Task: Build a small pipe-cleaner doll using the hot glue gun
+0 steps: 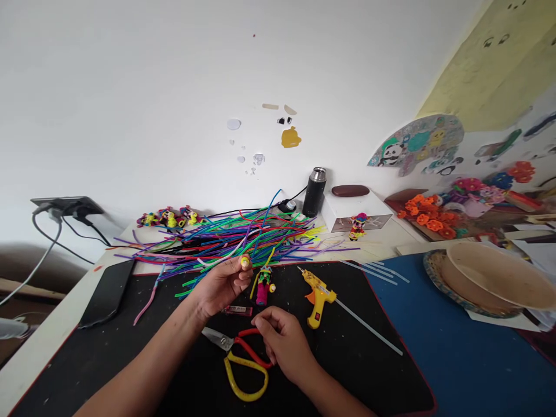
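My left hand (223, 285) is raised over the black mat and pinches a small yellow coiled pipe-cleaner piece (245, 262) with a pale centre between thumb and fingertips. My right hand (284, 343) hovers lower, its fingers curled and thumb pressed in; whether anything small is in them is hidden. Just beyond the hands lies a pipe-cleaner figure (263, 284) in magenta, green and blue, with a yellow piece at its side. Beneath my right hand are scissors (244, 353) with one red and one yellow handle. A pink packet (238, 311) lies between the hands.
A yellow glue gun (319, 295) with a glue stick in it rests right of my hands. Behind spreads a heap of coloured pipe cleaners (226, 237). A phone (107, 292), black flask (314, 192), white box (354, 211), spare glue sticks (377, 269) and bowl (499, 275) stand around.
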A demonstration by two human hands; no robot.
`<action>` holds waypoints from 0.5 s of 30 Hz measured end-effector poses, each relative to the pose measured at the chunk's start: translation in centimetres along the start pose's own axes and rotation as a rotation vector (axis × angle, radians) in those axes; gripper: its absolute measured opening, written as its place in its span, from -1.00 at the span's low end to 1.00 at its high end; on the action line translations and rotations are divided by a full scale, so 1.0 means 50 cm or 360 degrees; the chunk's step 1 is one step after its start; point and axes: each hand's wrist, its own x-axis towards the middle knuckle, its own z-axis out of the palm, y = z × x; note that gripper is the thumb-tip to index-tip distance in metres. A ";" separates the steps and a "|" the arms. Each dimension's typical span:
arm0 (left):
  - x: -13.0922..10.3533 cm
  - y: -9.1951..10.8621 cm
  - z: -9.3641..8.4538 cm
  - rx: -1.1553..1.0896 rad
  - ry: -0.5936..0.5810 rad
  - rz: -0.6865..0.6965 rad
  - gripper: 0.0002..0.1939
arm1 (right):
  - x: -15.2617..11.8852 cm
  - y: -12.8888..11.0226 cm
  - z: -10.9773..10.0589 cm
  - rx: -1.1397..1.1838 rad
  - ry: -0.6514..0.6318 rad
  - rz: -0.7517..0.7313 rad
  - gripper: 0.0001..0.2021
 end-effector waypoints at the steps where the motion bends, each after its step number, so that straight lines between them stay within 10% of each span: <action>1: 0.000 0.000 0.003 0.0005 0.0009 0.0006 -0.75 | 0.000 0.000 0.000 0.0006 0.0002 -0.0001 -0.40; 15: -0.042 -0.020 -0.017 0.1174 0.0221 0.0581 -0.69 | 0.018 -0.046 -0.020 0.0093 0.0029 -0.0157 -0.43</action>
